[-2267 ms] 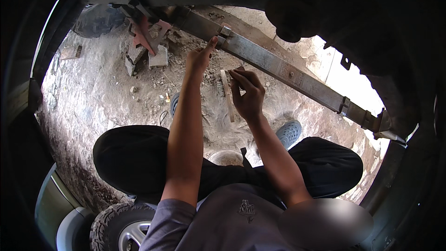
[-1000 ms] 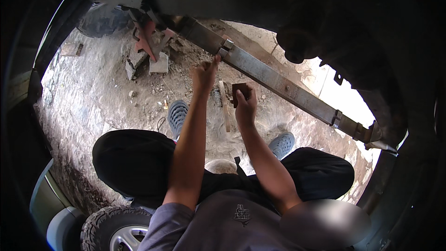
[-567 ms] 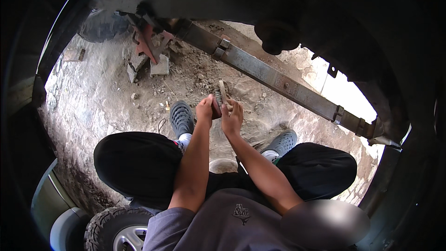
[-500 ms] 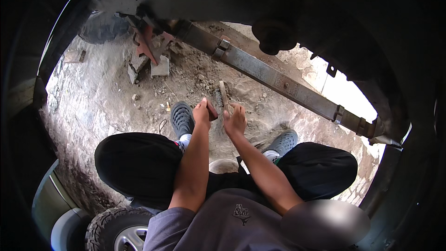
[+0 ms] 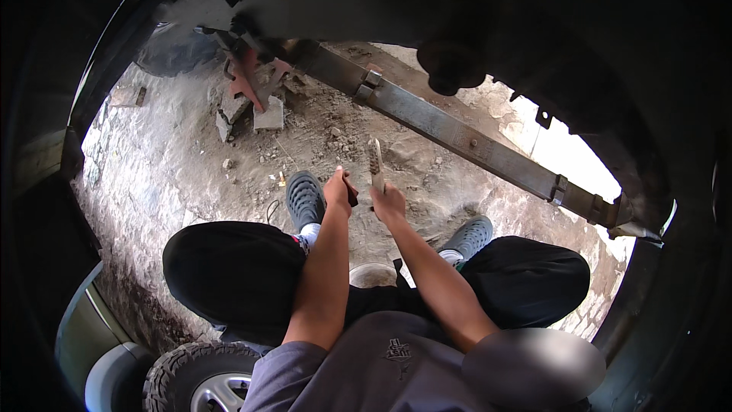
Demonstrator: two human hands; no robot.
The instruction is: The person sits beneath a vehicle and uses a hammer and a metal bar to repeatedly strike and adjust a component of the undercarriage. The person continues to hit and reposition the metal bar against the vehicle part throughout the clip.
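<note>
My left hand (image 5: 336, 188) is closed around a small dark piece (image 5: 351, 196) that sticks out toward my right hand. Just beside it, my right hand (image 5: 389, 202) grips a pale, flat, narrow tool (image 5: 375, 165) that points upward. Both hands hover close together above my knees, well below the long steel leaf spring (image 5: 457, 136) that runs diagonally overhead under the dark vehicle body. My legs in black trousers (image 5: 229, 267) are spread, and grey shoes (image 5: 305, 197) rest on the dirt.
A reddish stand on stone blocks (image 5: 255, 95) props the vehicle at the upper left. A clamp (image 5: 369, 84) wraps the spring. A tyre with a silver rim (image 5: 202, 378) lies at the lower left. The dirt ground (image 5: 175, 160) is littered with small stones.
Both hands have come down from the leaf spring to just above my knees and moved close together. The view has tilted slightly.
</note>
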